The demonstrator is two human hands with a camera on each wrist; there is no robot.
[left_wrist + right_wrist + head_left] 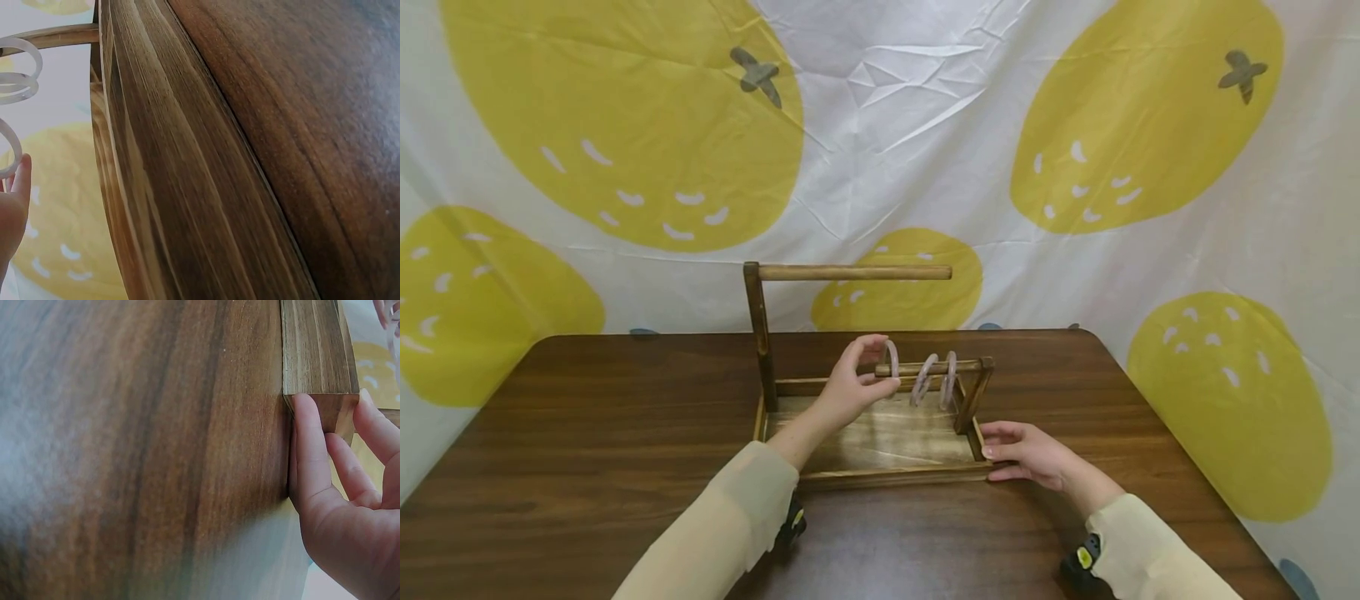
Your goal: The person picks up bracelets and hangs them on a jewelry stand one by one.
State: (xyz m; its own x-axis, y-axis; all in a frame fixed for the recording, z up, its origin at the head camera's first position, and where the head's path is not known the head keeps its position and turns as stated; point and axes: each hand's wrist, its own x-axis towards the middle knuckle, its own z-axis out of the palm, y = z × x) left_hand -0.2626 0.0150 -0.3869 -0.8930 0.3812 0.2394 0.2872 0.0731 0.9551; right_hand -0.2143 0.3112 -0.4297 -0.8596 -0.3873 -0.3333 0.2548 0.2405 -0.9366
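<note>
A wooden stand has a shallow tray (895,477), a tall post with a long upper bar (857,272) at left, and a short post with a lower bar (973,365) at right. My left hand (850,385) pinches a clear ring (892,357) at the lower bar's free left end, its fingertips also visible in the left wrist view. Two more clear rings, a tilted one (922,382) and a right one (949,382), hang on that bar. My right hand (1030,454) holds the tray's front right corner (322,403) between thumb and fingers.
The stand rests on a dark brown wooden table (625,417). Behind it hangs a white cloth (910,167) with large yellow fruit prints. The upper bar stretches above and behind my left hand.
</note>
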